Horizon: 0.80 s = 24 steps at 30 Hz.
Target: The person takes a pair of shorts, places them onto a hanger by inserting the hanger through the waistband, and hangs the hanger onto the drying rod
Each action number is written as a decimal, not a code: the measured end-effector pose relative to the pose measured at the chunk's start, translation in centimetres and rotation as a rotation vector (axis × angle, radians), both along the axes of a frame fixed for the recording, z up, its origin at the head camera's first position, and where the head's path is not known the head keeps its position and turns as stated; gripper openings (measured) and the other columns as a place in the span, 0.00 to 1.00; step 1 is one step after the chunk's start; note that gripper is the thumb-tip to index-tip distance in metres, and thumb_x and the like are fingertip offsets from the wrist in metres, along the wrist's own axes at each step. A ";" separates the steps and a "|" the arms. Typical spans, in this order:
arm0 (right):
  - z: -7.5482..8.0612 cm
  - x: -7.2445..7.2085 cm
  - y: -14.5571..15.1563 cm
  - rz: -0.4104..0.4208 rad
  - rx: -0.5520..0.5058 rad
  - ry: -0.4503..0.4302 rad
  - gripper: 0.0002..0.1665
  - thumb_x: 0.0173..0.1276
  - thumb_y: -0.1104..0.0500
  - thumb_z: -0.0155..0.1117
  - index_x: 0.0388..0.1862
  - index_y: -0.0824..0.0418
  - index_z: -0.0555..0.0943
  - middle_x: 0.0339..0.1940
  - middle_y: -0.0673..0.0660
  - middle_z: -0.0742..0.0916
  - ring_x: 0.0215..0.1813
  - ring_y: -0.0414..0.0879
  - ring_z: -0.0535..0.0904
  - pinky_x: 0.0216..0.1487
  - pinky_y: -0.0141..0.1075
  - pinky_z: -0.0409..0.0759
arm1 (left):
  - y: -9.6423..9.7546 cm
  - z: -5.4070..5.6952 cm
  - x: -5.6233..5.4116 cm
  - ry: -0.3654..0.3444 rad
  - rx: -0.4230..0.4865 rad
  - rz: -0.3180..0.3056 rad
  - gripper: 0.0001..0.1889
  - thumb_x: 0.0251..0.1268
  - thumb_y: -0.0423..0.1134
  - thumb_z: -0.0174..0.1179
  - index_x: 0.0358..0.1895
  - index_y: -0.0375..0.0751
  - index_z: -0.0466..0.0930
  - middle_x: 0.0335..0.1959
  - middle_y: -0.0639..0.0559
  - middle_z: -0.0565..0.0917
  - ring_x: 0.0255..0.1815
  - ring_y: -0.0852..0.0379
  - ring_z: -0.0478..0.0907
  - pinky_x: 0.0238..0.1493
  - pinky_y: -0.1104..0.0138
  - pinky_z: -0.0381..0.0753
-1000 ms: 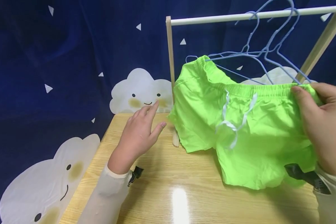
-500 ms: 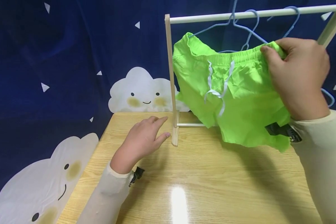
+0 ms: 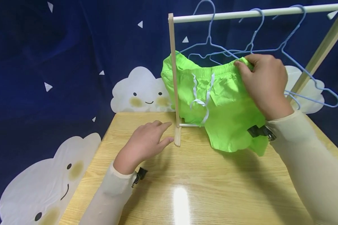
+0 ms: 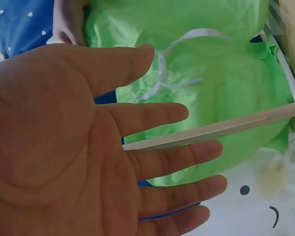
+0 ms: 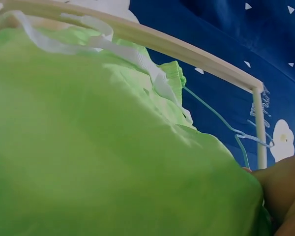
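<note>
Bright green shorts (image 3: 222, 103) with a white drawstring (image 3: 198, 101) hang from a blue wire hanger (image 3: 209, 39) at the rack's left end. That hanger's hook stands over the white rail (image 3: 228, 16). My right hand (image 3: 267, 82) pinches the right end of the waistband, thumb in front; the hanger's end there is hidden. The shorts' left part passes behind the wooden post (image 3: 174, 75). Just left of the post's foot, my left hand (image 3: 145, 142) holds nothing, its fingers (image 4: 174, 160) extended in the left wrist view. Green cloth (image 5: 113, 147) fills much of the right wrist view.
Two more blue hangers, a middle one (image 3: 252, 39) and a right one (image 3: 287, 37), hang on the rail without clothes. The rack stands on a wooden table (image 3: 214, 187). Behind is a dark blue curtain (image 3: 59, 40) with white clouds (image 3: 143, 90).
My right hand has carried the shorts and their hanger up, then left and slightly down, to the rack's left end. My left hand has shifted slightly right and down.
</note>
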State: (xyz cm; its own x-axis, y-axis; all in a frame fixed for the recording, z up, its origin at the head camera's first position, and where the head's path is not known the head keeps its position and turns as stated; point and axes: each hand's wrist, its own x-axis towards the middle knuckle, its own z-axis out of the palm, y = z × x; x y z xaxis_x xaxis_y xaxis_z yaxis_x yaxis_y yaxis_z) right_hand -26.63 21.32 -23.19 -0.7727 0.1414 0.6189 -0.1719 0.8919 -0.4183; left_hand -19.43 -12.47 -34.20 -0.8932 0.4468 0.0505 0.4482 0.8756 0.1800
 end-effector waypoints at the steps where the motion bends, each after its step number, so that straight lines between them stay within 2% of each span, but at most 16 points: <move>1: -0.4 -0.1 0.1 0.003 0.001 -0.006 0.26 0.83 0.39 0.61 0.54 0.57 0.93 0.40 0.63 0.91 0.40 0.56 0.79 0.34 0.46 0.62 | 0.0 0.0 0.0 -0.002 -0.002 -0.001 0.33 0.84 0.60 0.58 0.83 0.50 0.70 0.72 0.44 0.81 0.69 0.39 0.82 0.68 0.44 0.81; 3: -1.1 -0.3 0.2 0.009 -0.002 -0.020 0.26 0.83 0.38 0.61 0.57 0.55 0.92 0.42 0.62 0.92 0.41 0.57 0.81 0.34 0.47 0.63 | 0.1 0.0 0.0 -0.007 -0.006 -0.004 0.33 0.84 0.60 0.58 0.83 0.50 0.70 0.72 0.43 0.81 0.68 0.39 0.82 0.68 0.43 0.80; 8: -2.6 -0.5 0.4 0.032 -0.022 -0.026 0.24 0.83 0.40 0.63 0.57 0.55 0.93 0.43 0.61 0.93 0.41 0.56 0.80 0.35 0.47 0.64 | 0.2 -0.1 0.0 -0.006 -0.018 -0.007 0.33 0.84 0.61 0.57 0.83 0.50 0.70 0.71 0.43 0.82 0.67 0.38 0.82 0.67 0.43 0.81; 15: -4.0 -0.5 0.6 0.046 -0.038 -0.017 0.24 0.82 0.39 0.63 0.53 0.56 0.92 0.37 0.61 0.90 0.37 0.56 0.78 0.33 0.48 0.63 | 0.5 -0.2 -0.2 -0.022 -0.026 -0.010 0.33 0.84 0.60 0.57 0.82 0.50 0.70 0.71 0.43 0.82 0.69 0.38 0.81 0.69 0.43 0.79; 18: -4.2 -0.1 0.8 0.070 -0.030 -0.019 0.25 0.82 0.40 0.63 0.60 0.57 0.89 0.42 0.63 0.90 0.41 0.60 0.80 0.36 0.52 0.68 | 0.5 -0.4 -0.2 -0.011 -0.029 -0.016 0.33 0.83 0.60 0.58 0.82 0.49 0.71 0.71 0.43 0.82 0.69 0.38 0.82 0.68 0.42 0.80; 21: -4.6 0.9 1.0 0.156 0.012 0.071 0.29 0.80 0.45 0.68 0.69 0.61 0.82 0.56 0.67 0.88 0.55 0.65 0.82 0.52 0.58 0.75 | 0.4 -0.6 -0.4 0.021 -0.026 -0.013 0.34 0.83 0.61 0.59 0.82 0.49 0.70 0.71 0.44 0.82 0.68 0.39 0.82 0.68 0.43 0.81; 24: -5.6 2.4 1.2 0.330 0.121 0.284 0.33 0.76 0.47 0.71 0.70 0.66 0.80 0.66 0.71 0.83 0.68 0.68 0.78 0.70 0.60 0.75 | 0.3 -0.8 -0.6 0.070 0.006 -0.013 0.36 0.81 0.63 0.59 0.83 0.51 0.68 0.72 0.45 0.81 0.70 0.40 0.81 0.69 0.43 0.80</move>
State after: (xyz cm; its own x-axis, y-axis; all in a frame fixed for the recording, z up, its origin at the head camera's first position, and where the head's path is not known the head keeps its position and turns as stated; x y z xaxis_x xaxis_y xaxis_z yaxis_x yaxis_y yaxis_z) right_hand -24.27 22.51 -28.79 -0.5615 -0.1707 0.8097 -0.5481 0.8097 -0.2095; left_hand -20.01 -12.13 -34.97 -0.8815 0.4578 0.1155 0.4712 0.8687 0.1529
